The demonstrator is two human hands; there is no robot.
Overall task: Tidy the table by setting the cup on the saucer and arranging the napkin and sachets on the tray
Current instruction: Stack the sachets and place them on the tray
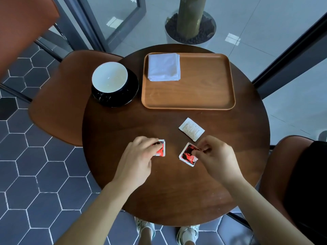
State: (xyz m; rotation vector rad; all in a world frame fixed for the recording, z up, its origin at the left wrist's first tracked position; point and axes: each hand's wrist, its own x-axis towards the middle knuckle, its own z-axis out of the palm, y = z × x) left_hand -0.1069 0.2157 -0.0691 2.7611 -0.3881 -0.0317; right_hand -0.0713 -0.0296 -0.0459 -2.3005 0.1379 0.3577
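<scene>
Left hand (137, 157) pinches straight-lying sachet (161, 149), right hand (218, 156) pinches slanted sachet (186, 155)

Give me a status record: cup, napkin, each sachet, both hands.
cup: on saucer, left of tray
napkin: folded, on tray, far-left corner
white sachet: loose on table, off tray
left red sachet: off tray, pinched by left hand
right red sachet: off tray, pinched by right hand
remaining: three sachets to tray

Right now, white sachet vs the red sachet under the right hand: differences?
White sachet is white with small print; red sachet is red and black. White sachet lies untouched; right hand pinches the red sachet. Both are small flat packets, not yet on the tray.
</scene>
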